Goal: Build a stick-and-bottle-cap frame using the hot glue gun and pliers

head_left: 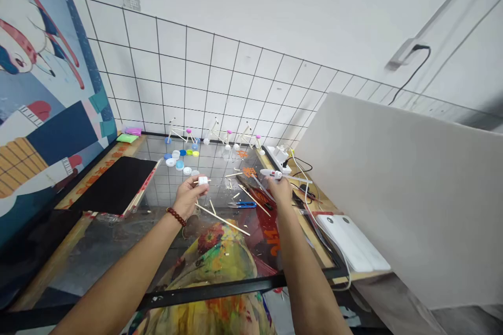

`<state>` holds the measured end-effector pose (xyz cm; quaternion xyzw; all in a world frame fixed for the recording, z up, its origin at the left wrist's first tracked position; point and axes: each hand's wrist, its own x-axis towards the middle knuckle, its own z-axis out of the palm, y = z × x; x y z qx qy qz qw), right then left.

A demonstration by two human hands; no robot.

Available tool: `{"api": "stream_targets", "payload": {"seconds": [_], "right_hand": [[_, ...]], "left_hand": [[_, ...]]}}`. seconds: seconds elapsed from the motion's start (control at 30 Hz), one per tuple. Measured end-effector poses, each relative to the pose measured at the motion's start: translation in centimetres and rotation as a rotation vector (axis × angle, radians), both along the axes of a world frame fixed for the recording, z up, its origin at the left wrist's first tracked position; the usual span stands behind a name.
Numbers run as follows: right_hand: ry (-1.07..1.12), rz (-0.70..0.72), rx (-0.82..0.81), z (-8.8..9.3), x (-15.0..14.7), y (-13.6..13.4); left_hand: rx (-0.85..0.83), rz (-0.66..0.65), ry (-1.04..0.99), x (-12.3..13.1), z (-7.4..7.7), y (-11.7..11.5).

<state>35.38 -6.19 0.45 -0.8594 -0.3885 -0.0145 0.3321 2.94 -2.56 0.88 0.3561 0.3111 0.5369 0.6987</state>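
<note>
Between the thumb and fingers of my left hand [187, 196] is a small white bottle cap [203, 180], with short bits of stick showing at its sides. My right hand [281, 189] is wrapped round a white glue gun [271, 173], its nose towards the left and a glue stick [297, 179] jutting out behind. Below and between the hands lie blue-handled thread snips [242, 204] and a long thin wooden stick [223, 220]. Several loose caps, among them a light blue cap [179, 165], sit beyond my left hand.
Small stick-and-cap models [214, 133] line the back of the glass tabletop [129, 251]. A black sheet [118, 186] lies at left. At right are a power strip [278, 157], trailing cables, a white case [353, 241] and a pale upright board [401, 183]. Stick offcuts litter the middle.
</note>
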Motion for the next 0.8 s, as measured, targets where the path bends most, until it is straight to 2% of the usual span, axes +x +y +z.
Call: {"api": "stream_targets", "payload": {"seconds": [0.13, 0.27, 0.4, 0.57, 0.67, 0.8], "right_hand": [[0.008, -0.01, 0.051, 0.9, -0.4, 0.5], [-0.041, 0.066, 0.188, 2.6, -1.6, -0.5], [-0.054, 0.335, 0.521, 3.5, -4.8, -2.0], [0.087, 0.601, 0.547, 1.9, -8.8, -2.8], [0.289, 0.711, 0.541, 0.8, -10.2, -3.0], [0.588, 0.823, 0.567, 0.8, -11.3, -3.5]], "left_hand": [[0.014, -0.049, -0.02, -0.3, 0.3, 0.0], [0.001, -0.12, -0.072, -0.5, 0.3, 0.0], [0.014, -0.116, -0.09, -0.5, 0.0, 0.3], [0.032, -0.09, -0.059, -0.8, -0.2, 0.6], [0.026, -0.075, -0.047, -1.0, -0.1, 0.6], [0.029, -0.119, -0.095, -1.1, -0.1, 0.6]]}}
